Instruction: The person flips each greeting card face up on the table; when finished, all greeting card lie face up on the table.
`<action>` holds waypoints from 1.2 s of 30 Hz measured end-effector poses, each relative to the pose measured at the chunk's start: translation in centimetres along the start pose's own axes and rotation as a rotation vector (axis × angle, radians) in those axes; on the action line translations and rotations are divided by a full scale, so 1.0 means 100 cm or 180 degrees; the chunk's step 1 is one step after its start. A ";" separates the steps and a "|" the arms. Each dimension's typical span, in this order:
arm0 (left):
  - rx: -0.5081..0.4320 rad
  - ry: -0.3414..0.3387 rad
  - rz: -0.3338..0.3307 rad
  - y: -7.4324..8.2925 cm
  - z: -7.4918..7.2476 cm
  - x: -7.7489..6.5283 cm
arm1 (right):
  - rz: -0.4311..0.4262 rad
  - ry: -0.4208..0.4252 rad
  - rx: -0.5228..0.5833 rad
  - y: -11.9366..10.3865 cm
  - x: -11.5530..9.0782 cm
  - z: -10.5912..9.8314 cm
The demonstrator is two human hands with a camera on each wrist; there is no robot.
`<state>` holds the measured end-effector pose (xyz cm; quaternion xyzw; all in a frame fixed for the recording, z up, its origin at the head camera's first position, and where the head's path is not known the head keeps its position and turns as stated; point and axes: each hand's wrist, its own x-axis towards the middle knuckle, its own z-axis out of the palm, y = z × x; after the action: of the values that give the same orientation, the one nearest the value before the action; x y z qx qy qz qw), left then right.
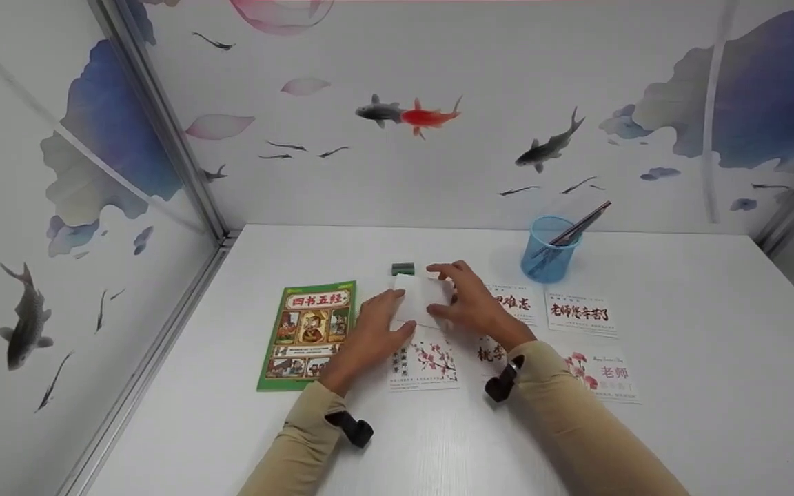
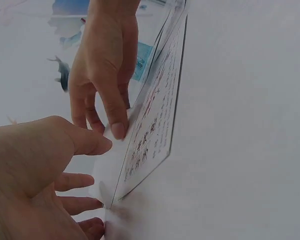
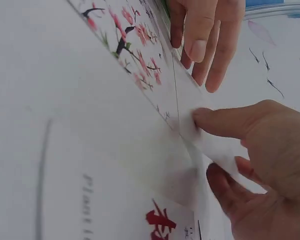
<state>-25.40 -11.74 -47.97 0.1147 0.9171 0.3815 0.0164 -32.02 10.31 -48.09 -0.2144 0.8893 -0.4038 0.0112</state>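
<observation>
A blank white card lies between my two hands, partly overlapping a blossom-printed card on the near side. My right hand pinches the blank card's right edge; in the right wrist view the thumb is on its face and the fingers are at its underside. My left hand is at the card's left edge, its fingers spread and fairly straight. The left wrist view shows the left thumb close over the card, with the other fingertips at its side.
A green-bordered comic-style book lies left of the hands. Several printed cards are on the right, one with red lettering and one with pink flowers. Behind them stands a blue mesh cup holding pens. A small dark green block sits behind the blank card.
</observation>
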 end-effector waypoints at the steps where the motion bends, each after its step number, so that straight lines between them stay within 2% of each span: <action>1: -0.0054 -0.0016 0.0050 0.001 0.001 0.000 | -0.0064 0.0136 0.0212 0.001 -0.003 0.000; 5: -0.0344 -0.0039 0.0213 0.006 0.005 0.002 | -0.0199 0.0578 0.0982 0.000 -0.015 0.000; 7: -0.0637 -0.0084 0.0221 0.011 0.007 0.002 | -0.0214 0.0681 0.1245 -0.002 -0.023 -0.001; 9: -0.1027 -0.0196 0.0182 0.017 0.009 0.001 | -0.0249 0.0672 0.1379 -0.006 -0.031 -0.004; 11: -0.1492 -0.0358 0.0148 0.024 0.010 -0.001 | -0.0293 0.0559 0.1362 -0.007 -0.038 -0.006; 14: -0.2144 -0.0589 0.0144 0.031 0.012 -0.002 | -0.0375 0.0371 0.1155 -0.007 -0.049 -0.008; 18: -0.2656 -0.0685 0.0187 0.030 0.018 0.001 | -0.0579 0.0337 0.0728 -0.004 -0.057 -0.012; 20: -0.2761 -0.0703 0.0159 0.027 0.022 0.002 | -0.0671 0.0366 0.0545 0.000 -0.059 -0.014; 23: -0.2822 -0.0748 0.0090 0.022 0.025 0.003 | -0.0623 0.0315 0.0368 0.004 -0.059 -0.018; 28: -0.2783 -0.0780 0.0026 0.018 0.024 0.002 | -0.0397 0.0170 0.0392 0.010 -0.057 -0.023; 33: -0.2639 -0.0705 0.0027 0.018 0.024 0.001 | -0.0156 0.0470 0.0450 0.014 -0.056 -0.025; 36: -0.2744 -0.0629 -0.0016 0.019 0.025 0.001 | -0.0012 0.0592 0.0579 0.015 -0.056 -0.026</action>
<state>-24.86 -8.74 -48.40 0.1310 0.6684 0.7164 0.1512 -28.02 15.22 -48.22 -0.1759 0.8458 -0.5009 -0.0526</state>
